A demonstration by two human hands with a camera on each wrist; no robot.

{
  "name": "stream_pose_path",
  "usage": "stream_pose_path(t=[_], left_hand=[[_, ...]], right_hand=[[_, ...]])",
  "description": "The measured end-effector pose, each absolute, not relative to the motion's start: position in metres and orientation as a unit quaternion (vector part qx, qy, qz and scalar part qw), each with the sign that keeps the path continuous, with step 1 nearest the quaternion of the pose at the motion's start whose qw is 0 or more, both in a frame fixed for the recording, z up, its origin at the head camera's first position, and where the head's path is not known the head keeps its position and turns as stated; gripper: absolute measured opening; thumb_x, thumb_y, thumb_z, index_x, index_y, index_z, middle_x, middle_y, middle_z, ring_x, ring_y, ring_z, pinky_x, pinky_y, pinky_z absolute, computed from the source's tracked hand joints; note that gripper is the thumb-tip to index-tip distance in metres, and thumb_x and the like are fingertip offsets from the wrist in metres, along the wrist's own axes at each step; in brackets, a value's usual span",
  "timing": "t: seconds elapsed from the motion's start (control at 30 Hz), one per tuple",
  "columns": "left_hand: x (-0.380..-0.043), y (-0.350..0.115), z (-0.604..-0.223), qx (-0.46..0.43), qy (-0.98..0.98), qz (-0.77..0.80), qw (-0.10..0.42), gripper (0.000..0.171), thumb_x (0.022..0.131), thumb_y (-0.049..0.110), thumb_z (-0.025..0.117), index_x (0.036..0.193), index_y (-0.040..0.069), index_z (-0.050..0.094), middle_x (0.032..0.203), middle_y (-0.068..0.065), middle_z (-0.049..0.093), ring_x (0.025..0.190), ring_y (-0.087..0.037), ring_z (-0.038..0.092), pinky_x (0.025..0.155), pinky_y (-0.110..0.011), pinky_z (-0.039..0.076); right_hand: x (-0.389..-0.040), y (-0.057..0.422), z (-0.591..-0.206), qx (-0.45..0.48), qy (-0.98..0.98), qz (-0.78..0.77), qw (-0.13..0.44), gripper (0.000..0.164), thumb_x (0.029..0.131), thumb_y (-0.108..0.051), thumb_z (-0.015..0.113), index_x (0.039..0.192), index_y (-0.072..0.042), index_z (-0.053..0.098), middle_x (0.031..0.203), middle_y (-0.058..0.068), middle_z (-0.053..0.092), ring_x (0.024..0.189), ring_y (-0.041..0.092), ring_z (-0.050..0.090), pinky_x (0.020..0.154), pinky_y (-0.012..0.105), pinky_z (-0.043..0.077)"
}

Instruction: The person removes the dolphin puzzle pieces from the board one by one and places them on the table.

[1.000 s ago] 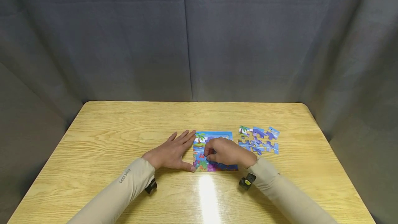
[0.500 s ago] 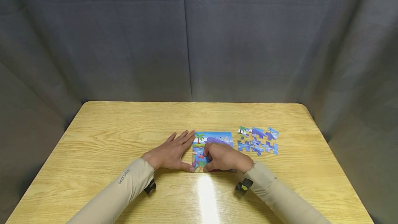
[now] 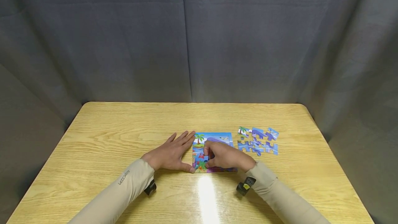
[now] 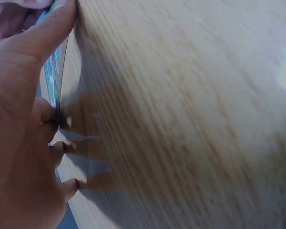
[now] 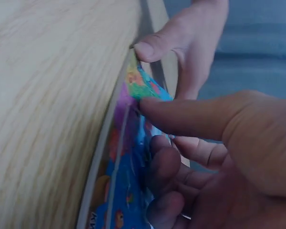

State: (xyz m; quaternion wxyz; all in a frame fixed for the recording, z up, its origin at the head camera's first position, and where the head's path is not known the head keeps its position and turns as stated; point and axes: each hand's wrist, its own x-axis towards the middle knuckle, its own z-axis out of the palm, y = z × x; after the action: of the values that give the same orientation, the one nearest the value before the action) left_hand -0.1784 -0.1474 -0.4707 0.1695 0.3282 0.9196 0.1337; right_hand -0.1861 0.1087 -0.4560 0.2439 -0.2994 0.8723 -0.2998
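Note:
A colourful sea-picture puzzle board [image 3: 214,134] lies flat on the table, showing a palm tree, a purple dolphin and a red crab. My left hand [image 3: 169,152] lies spread on the table along the board's left side, thumb and fingertips at its edge. My right hand [image 3: 224,155] is over the lower middle of the board, with thumb and curled fingers at a puzzle piece [image 3: 202,158] near the crab. In the right wrist view, the right thumb [image 5: 181,114] touches the green and purple part of the picture. The fingers hide much of the piece.
Several loose puzzle pieces [image 3: 257,141] lie in two rows right of the board, showing a palm, dolphin parts and waves. The wooden table [image 3: 124,120] ends at a grey curtain [image 3: 140,44] behind. Light glares on the table in front of the board.
My right hand's thumb and fingers shifted down toward the board's lower edge, then slightly back up. The left hand stays in place, and the loose pieces lie as before.

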Motion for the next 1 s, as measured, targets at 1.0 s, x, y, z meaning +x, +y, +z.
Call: stream_pose_path(t=[1.0], left_hand=[[-0.177,-0.148,-0.47,0.331,0.918,0.137,0.171,0.115,0.094,0.071,0.068,0.172,0.007,0.013,0.183,-0.007,0.001,0.17,-0.033,0.003,0.135,-0.065,0.005]], right_hand=[[-0.196,0.224,-0.439,-0.229,0.866,-0.389,0.215,0.006,0.103,-0.006,0.067,0.1,-0.002,0.063,0.089,0.007,0.065,0.066,0.011,0.05,0.058,0.025,0.044]])
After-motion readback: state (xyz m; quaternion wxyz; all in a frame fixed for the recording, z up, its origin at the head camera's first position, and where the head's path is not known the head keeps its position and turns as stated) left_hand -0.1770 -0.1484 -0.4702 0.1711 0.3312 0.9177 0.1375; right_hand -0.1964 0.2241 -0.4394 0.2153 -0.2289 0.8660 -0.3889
